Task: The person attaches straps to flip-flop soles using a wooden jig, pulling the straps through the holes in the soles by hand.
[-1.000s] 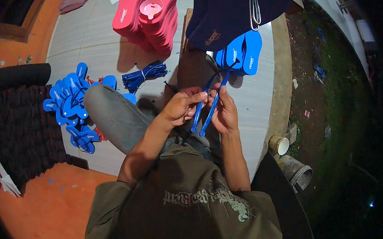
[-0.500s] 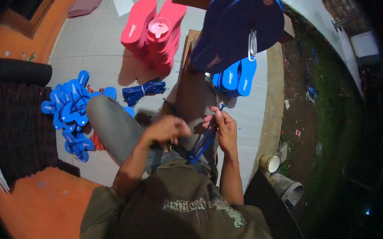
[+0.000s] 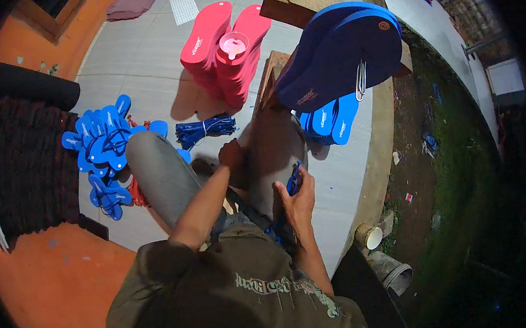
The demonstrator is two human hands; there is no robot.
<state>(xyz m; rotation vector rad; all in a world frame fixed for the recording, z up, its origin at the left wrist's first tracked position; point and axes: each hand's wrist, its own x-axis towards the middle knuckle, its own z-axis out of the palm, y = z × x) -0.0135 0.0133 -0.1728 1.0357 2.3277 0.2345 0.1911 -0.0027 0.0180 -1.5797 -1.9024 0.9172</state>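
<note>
At the far left a dark woven mat (image 3: 22, 168) lies on the orange floor, with a black roll (image 3: 29, 89) above it. Just beside the mat a heap of small blue sandal straps (image 3: 103, 151) sits on the pale tiled floor (image 3: 139, 57), touching the person's left knee (image 3: 153, 165). A tied bundle of dark blue straps (image 3: 205, 128) lies on the tiles between the heap and the stack of red sandal soles (image 3: 221, 51); a small pink round thing (image 3: 234, 45) rests on top of that stack.

The left hand (image 3: 233, 157) is stretched forward, down beside the right leg; its fingers are curled, but whether they grip anything cannot be told, as shadow hides them. The right hand (image 3: 298, 199) is held near the lap, thumb and fingers pressed together on a blue strap (image 3: 293, 179), which rises from between the fingers and lies against the right leg.

A wooden block (image 3: 300, 0) and a low wooden stand (image 3: 269, 72) lie beyond the legs. Large dark blue soles (image 3: 341, 61) lean over them, with a metal clip (image 3: 360, 78) hanging at their edge, and lighter blue soles (image 3: 333, 119) lie beneath, partly covered by them.

Further right runs the concrete edge (image 3: 383, 137) of the floor, then dark ground with grass. By that edge, near the person's right elbow, stand a small cup (image 3: 370, 237) and a grey bucket (image 3: 395, 272); what they hold cannot be seen.
</note>
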